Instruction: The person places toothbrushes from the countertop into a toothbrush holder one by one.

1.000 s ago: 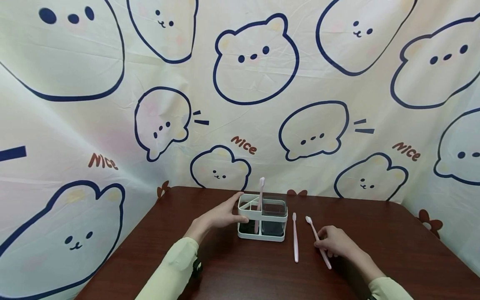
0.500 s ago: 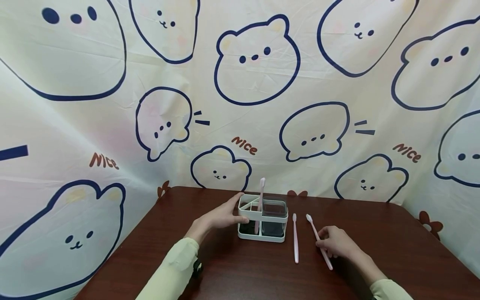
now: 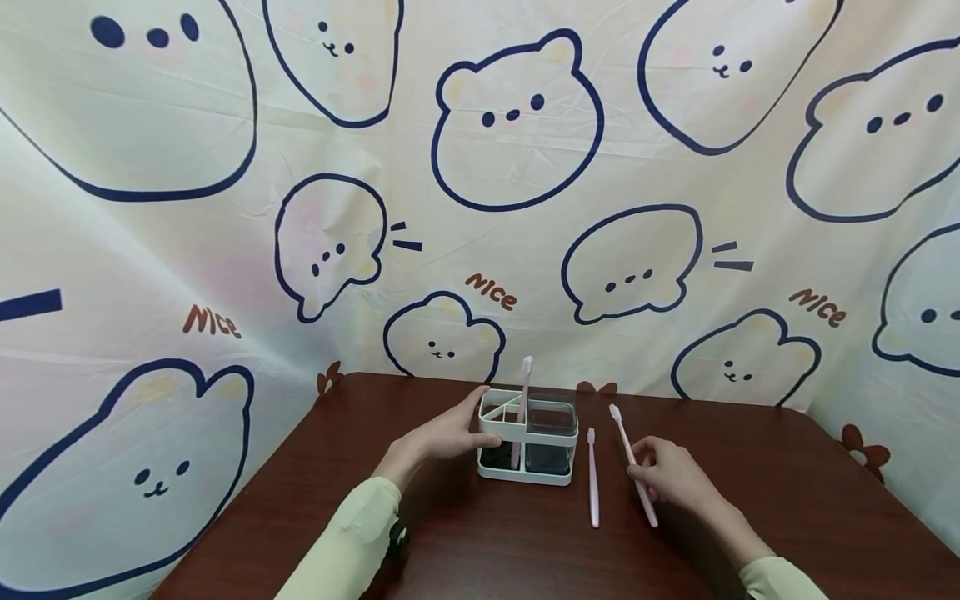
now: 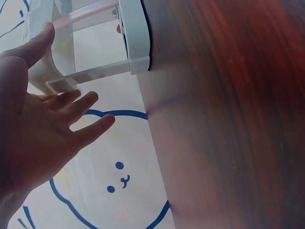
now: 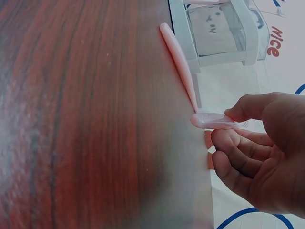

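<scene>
The left hand (image 3: 446, 433) grips the holder (image 3: 528, 434) at its left side — apparently to steady it — while, well apart, the right hand (image 3: 670, 473) pinches a toothbrush (image 3: 626, 442) by its handle, right of a second toothbrush (image 3: 594, 492) on the table (image 3: 510, 542).

the toothbrushes (image 3: 646, 502) are pink, holder (image 3: 540, 437) white, table (image 3: 495, 542) red-brown, backdrop (image 3: 517, 167) bear-printed.

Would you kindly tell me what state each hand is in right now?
Left hand: open, fingers extended, touching the holder.
Right hand: closed, pinching a toothbrush.
</scene>
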### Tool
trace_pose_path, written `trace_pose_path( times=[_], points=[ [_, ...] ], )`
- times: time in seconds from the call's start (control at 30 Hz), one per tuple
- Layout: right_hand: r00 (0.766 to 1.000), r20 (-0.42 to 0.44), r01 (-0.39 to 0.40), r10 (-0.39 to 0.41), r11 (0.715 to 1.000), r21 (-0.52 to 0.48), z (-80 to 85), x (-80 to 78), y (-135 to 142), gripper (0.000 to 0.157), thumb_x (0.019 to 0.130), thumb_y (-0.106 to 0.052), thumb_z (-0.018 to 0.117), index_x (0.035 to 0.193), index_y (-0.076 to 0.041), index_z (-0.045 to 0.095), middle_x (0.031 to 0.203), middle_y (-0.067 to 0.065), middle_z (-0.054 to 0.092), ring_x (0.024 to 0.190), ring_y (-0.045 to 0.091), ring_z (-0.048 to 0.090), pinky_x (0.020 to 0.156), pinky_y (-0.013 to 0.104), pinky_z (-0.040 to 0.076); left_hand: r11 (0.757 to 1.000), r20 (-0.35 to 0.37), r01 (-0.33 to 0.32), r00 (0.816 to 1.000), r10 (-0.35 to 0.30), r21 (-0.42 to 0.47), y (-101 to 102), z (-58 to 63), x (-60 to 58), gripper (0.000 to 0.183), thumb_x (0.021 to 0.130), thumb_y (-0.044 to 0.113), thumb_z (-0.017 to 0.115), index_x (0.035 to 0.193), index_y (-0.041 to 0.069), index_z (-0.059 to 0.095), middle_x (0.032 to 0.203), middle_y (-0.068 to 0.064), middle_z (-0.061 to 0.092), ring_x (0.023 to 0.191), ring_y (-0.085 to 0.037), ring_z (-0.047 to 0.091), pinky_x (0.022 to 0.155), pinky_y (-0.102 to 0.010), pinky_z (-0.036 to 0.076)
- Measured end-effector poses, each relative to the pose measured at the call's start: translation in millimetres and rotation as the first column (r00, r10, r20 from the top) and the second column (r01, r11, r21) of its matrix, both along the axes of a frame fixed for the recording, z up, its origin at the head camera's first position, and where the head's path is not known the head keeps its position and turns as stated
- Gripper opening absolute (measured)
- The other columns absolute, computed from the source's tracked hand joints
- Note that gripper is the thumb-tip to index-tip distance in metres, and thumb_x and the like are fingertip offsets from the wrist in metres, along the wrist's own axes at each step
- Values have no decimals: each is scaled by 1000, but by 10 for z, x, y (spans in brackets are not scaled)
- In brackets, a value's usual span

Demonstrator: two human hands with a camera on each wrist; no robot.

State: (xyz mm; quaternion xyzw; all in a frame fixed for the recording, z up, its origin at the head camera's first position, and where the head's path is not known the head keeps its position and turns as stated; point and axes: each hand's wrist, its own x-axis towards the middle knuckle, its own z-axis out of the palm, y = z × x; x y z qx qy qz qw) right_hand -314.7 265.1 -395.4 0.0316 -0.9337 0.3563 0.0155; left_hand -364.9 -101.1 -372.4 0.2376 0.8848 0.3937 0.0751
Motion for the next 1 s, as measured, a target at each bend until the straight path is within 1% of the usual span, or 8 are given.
trace_pose_path(
  times=[0.2, 0.33, 0.57, 0.77, 0.87, 1.0],
  points=[
    [999, -39, -1, 1, 1000, -13, 24, -6, -9, 30, 90, -10, 67, 116, 2, 60, 70, 7, 57, 53, 18, 58, 49, 30, 50, 1000, 19, -17, 1000, 18, -13, -4, -2, -3, 95, 91, 38, 71, 160, 15, 10, 165, -11, 21, 148, -30, 29, 119, -59, 24],
    [997, -76, -8, 7, 1000, -18, 47, -22, -21, 31, 91, -12, 67, 117, 1, 58, 71, 7, 58, 54, 18, 59, 50, 29, 51, 1000, 21, -10, 1000, 10, -6, -3, -3, -3, 94, 91, 39, 70, 160, 16, 10, 164, -12, 22, 147, -29, 30, 119, -59, 23],
    [988, -156, -12, 11, 1000, -5, 138, -22, -84, 33, 90, -15, 67, 118, -2, 56, 73, 5, 60, 56, 16, 58, 49, 28, 48, 1000, 10, 3, 1000, -3, -1, -15, -10, 15, 93, 92, 38, 69, 159, 14, 9, 163, -14, 22, 146, -30, 30, 119, -59, 22],
    [981, -191, -13, 10, 1000, -13, 216, -20, -168, 31, 91, -16, 66, 119, -7, 56, 76, 5, 60, 58, 18, 59, 50, 28, 47, 1000, -8, 25, 1000, -25, 0, -18, -26, 9, 89, 94, 36, 68, 158, 15, 10, 161, -13, 24, 144, -29, 31, 120, -59, 22],
    [974, -227, -18, 17, 1000, 0, 246, -17, -197, 31, 92, -16, 66, 120, -8, 55, 77, 5, 60, 58, 18, 59, 49, 28, 48, 1000, -12, 30, 999, -30, -2, -11, -21, 10, 89, 94, 36, 68, 158, 14, 10, 162, -13, 23, 145, -28, 30, 120, -58, 22],
    [957, -290, -14, 20, 1000, 23, 305, -17, -236, 30, 92, -16, 65, 119, -8, 55, 78, 5, 60, 60, 16, 56, 49, 26, 47, 1000, -9, 30, 1000, -30, -2, -3, 0, 15, 89, 94, 35, 68, 158, 14, 10, 161, -14, 23, 145, -29, 31, 120, -58, 22]
  ],
)
